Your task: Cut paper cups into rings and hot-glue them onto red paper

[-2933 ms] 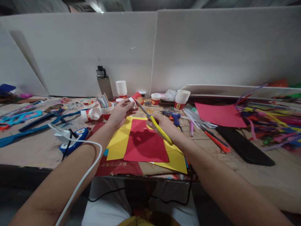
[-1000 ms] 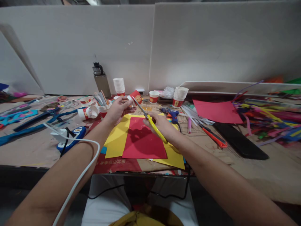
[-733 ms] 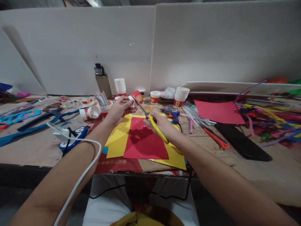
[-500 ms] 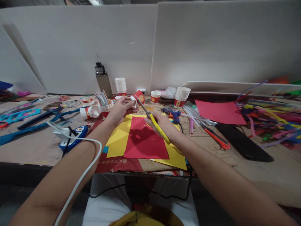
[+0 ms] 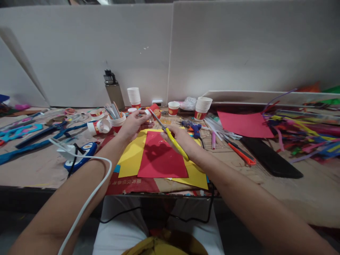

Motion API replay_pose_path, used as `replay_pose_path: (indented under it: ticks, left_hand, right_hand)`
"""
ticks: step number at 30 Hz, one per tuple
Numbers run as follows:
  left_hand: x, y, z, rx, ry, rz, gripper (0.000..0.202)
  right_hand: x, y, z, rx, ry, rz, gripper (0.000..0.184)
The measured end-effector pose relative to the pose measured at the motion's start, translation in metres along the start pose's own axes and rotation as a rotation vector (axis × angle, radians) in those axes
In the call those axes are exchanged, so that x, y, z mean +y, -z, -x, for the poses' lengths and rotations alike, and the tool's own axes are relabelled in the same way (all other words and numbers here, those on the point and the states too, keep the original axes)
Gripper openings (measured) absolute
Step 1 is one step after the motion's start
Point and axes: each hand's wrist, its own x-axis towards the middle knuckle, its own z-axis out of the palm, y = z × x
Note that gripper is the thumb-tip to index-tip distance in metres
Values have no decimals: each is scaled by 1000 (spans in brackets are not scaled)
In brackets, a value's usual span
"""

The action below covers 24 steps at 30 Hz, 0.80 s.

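Note:
My left hand (image 5: 135, 124) is closed on a red and white paper cup (image 5: 155, 112) with a gold pattern, held tilted above the papers. In my right hand (image 5: 179, 140) are scissors with yellow handles (image 5: 177, 144). Their blades reach up to the cup's rim; whether they are cutting into it I cannot tell. Under both hands lies a sheet of red paper (image 5: 162, 161) on top of yellow paper (image 5: 127, 166).
Paper cups stand in stacks (image 5: 203, 108) at the back, and one holds several sticks (image 5: 114, 111). A blue glue gun (image 5: 195, 128), an orange-handled cutter (image 5: 241, 154) and a black slab (image 5: 271, 159) lie to the right. A white cable (image 5: 90, 198) crosses my left forearm.
The view has shifted slightly, so the table's things sit a little further left. Both hands keep their hold on the cup and the scissors, with little change in pose.

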Motion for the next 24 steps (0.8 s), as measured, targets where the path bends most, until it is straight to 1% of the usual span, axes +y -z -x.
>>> replay_pose_path:
  ticks: [7,12,16,19,24]
  left_hand:
    - [0,1,-1,1,26,-2,34]
    - [-1,3,-1,-7,28,-22,33]
    - [-2,4,-2,-12,21,-15,35]
    - [-3,3,-2,-8,15,31,39]
    - [-3,-6,0,12,-14,150,38]
  right_hand:
    - [0,-4,1,9,-31,56,25]
    - [-3,-3,1,0,-36,52,23]
    - [-3,-3,1,-2,-48,29,23]
    - [-1,-4,1,2,-46,24,23]
    - [-4,-2,3,2,-31,61,19]
